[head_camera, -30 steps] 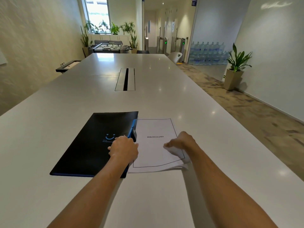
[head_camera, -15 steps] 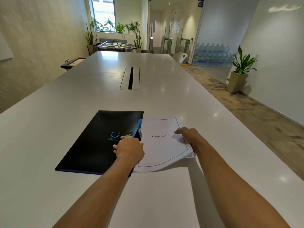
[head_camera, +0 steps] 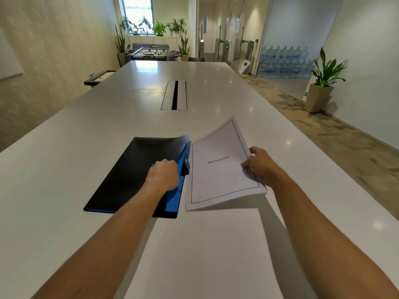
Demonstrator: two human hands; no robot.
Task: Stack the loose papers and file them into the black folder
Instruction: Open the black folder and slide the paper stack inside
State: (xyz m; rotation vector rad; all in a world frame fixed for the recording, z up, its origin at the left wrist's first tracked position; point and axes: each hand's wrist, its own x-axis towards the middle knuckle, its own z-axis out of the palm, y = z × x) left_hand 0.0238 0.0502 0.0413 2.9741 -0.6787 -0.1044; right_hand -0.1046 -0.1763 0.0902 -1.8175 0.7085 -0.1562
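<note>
A black folder (head_camera: 129, 171) lies on the white table (head_camera: 64, 147), its right edge raised so the blue inside shows. My left hand (head_camera: 164, 175) grips that raised cover edge beside a black clip. To the right, a stack of white papers (head_camera: 218, 169) with a bordered top sheet reading "BIBLIOGRAPHY" is lifted and tilted, its right side off the table. My right hand (head_camera: 261, 167) holds the stack by its right edge, thumb on top.
A cable slot (head_camera: 174, 95) is set into the table's middle further away. The table's right edge drops to patterned floor with a potted plant (head_camera: 321, 83). A white chair (head_camera: 240, 65) stands at the far right corner.
The paper stack was lying flat under my right hand; now its right side is raised and held. The folder cover's right edge has come up under my left hand, showing blue.
</note>
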